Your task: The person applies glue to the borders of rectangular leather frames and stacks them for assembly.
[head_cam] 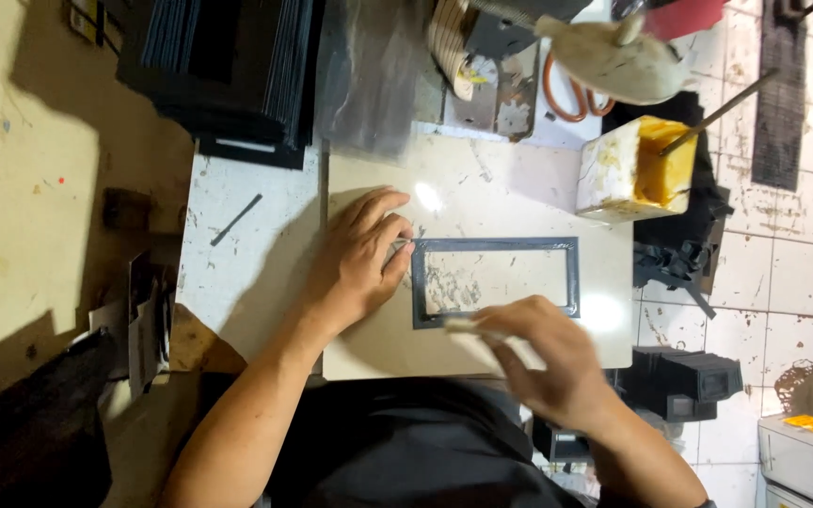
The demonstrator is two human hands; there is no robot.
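Left hand (361, 259) presses flat on dark rectangular frame (495, 280)'s left end; right hand (543, 353) holds pale brush (460, 325) at frame's lower edge; yellow glue tub (634, 169) behind.

A rectangular frame (496, 282) lies flat on a board (482, 188) that rests on the table (247, 254). The left hand (361, 259) presses on the frame's left end; the right hand (543, 362) is at its near edge, holding a small tool (460, 325). A glue pot (634, 169) with a stick (719, 115) in it stands on the board's far right corner. A stack of sheets (228, 66) sits at the far left, scissors (571, 94) behind the board
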